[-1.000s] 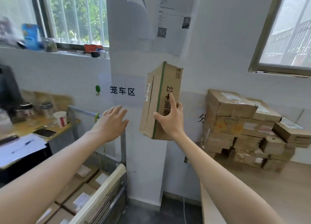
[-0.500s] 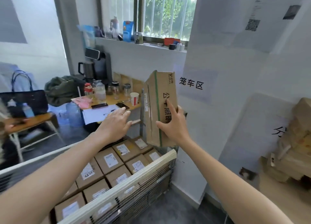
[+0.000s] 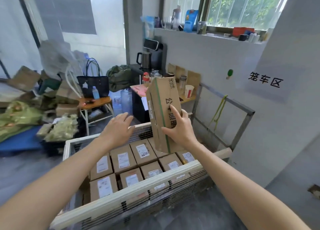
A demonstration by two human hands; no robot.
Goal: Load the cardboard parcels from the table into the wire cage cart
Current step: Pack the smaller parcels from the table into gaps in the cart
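A tall cardboard parcel [image 3: 162,108] with a green tape stripe hangs nearly upright over the far right part of the wire cage cart [image 3: 131,190], above the labelled parcels [image 3: 121,159] packed flat inside. The right hand [image 3: 180,131] grips its lower half, fingers [image 3: 174,108] grasping the printed face. The left hand [image 3: 117,127] hovers beside it, released and holding nothing, above the cart's far rim.

The right hand [image 3: 180,128] grips a cardboard parcel [image 3: 161,108] with a green stripe, held on end and slightly tilted above the wire cage cart [image 3: 131,194]. The left hand [image 3: 117,128] is spread flat just beside it, apart from it. Labelled parcels [image 3: 123,159] lie in rows inside the cart.
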